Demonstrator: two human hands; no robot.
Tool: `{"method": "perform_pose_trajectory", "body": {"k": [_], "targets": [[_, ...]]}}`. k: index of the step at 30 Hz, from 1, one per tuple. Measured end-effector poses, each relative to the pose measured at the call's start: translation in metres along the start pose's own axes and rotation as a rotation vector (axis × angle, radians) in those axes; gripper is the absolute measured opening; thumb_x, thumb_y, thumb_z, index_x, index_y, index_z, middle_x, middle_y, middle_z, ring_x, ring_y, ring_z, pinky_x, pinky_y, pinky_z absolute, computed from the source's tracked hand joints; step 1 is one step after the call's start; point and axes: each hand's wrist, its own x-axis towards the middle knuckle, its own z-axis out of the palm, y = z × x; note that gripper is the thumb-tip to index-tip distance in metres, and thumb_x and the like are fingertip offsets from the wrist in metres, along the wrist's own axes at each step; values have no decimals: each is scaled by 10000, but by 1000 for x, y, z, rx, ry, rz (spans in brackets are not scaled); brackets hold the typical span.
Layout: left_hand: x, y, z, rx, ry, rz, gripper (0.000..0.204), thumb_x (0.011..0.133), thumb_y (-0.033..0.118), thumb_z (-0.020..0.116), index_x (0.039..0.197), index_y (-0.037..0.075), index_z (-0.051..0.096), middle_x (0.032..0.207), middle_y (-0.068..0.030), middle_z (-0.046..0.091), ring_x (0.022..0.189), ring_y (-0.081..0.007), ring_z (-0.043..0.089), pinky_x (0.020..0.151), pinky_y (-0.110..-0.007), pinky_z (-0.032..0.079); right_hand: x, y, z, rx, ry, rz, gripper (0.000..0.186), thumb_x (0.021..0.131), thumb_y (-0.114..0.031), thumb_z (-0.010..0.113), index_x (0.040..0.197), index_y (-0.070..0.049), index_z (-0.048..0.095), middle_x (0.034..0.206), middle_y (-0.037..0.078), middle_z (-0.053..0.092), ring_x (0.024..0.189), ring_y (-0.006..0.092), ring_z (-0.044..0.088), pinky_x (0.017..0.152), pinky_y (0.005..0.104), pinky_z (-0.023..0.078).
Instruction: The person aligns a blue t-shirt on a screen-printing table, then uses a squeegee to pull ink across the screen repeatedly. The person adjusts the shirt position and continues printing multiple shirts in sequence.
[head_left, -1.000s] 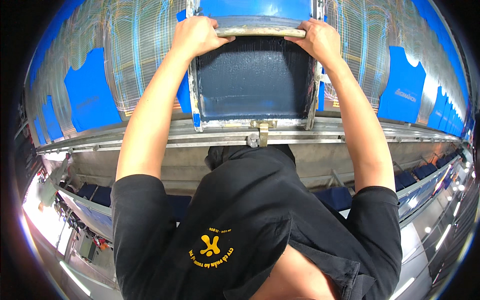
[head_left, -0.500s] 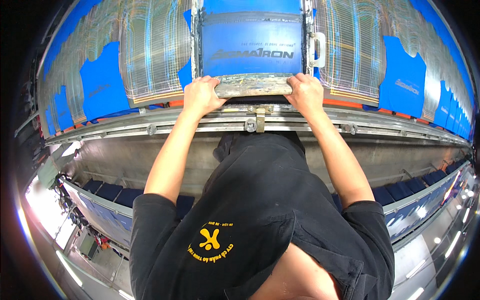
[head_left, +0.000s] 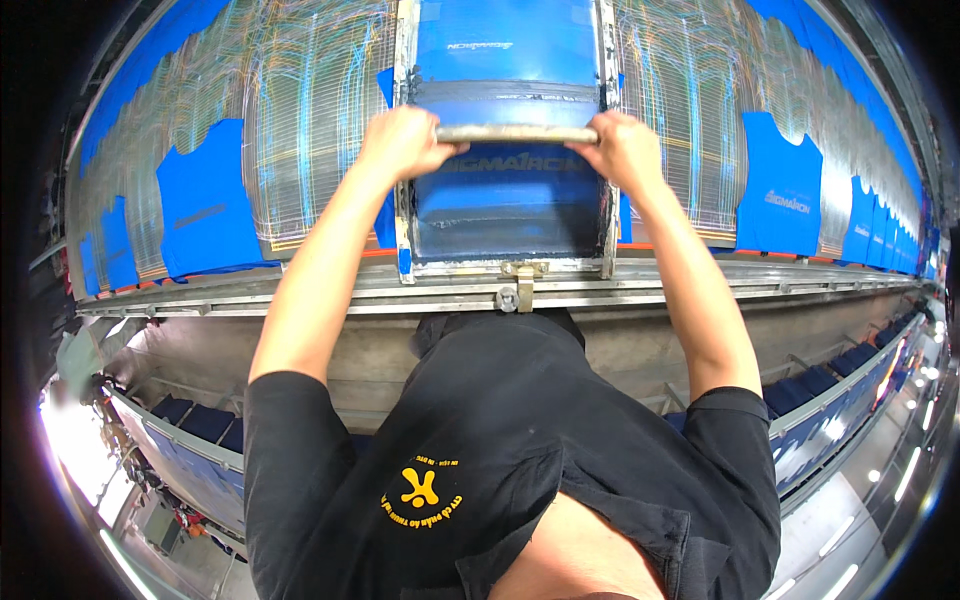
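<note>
My left hand (head_left: 403,142) and my right hand (head_left: 622,148) grip the two ends of a wide squeegee (head_left: 516,133), fingers wrapped round it. The squeegee spans the inside of a printing screen (head_left: 404,225) and is partway up it. Through the screen's blue mesh (head_left: 505,190) dark lettering shows below the squeegee. Dark ink (head_left: 510,88) lies in a band just beyond the squeegee, and a darker smear lies at the screen's near end. The squeegee's lower edge is hidden from this angle.
Blue cut fabric pieces (head_left: 203,190) lie on the long table left of the screen, and more (head_left: 780,190) on the right. A metal rail (head_left: 400,298) runs along the near edge, with a bracket (head_left: 524,290) at the screen. Another table (head_left: 180,440) stands behind me.
Both hands have moved the squeegee away from me, from the screen's near end to farther up it. The squeegee now looks steeper, and the screen's near end shows.
</note>
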Motion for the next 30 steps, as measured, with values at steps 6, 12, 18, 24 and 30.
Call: {"method": "perform_pose_trajectory", "body": {"k": [6, 12, 18, 24, 30], "targets": [[90, -29, -19, -1, -20, 19, 654, 816, 714, 777, 906, 68, 822, 887, -200, 787, 883, -413, 771, 796, -515, 615, 81, 33, 11, -53, -148, 87, 483, 830, -567, 857, 923, -100, 778, 898, 95, 748, 883, 329, 753, 770, 463, 607], [96, -33, 1, 2, 66, -9, 625, 759, 716, 802, 959, 126, 854, 900, -148, 803, 902, -368, 780, 823, -500, 615, 79, 29, 38, -117, -128, 112, 527, 789, -638, 850, 893, -123, 807, 883, 99, 760, 868, 330, 760, 751, 464, 605], [42, -14, 31, -26, 76, -43, 616, 745, 713, 814, 959, 135, 840, 897, -148, 796, 896, -370, 779, 789, -513, 614, 29, 18, 50, -74, -48, 62, 409, 769, -529, 896, 894, -147, 822, 865, 53, 739, 844, 307, 754, 738, 451, 605], [-72, 29, 75, -77, -20, -77, 605, 736, 649, 841, 1044, 127, 833, 1041, -142, 776, 987, -361, 762, 829, -511, 614, -97, -20, 39, 15, -52, 32, 335, 680, -324, 927, 875, -116, 752, 838, 72, 672, 805, 297, 721, 717, 448, 592], [-111, 42, 85, -106, 118, -85, 555, 711, 527, 886, 1077, 114, 826, 1103, -91, 769, 1074, -332, 713, 901, -468, 599, -128, -35, 32, 36, -35, 17, 343, 651, -209, 938, 907, -110, 732, 883, 60, 662, 895, 293, 701, 779, 428, 570]]}}
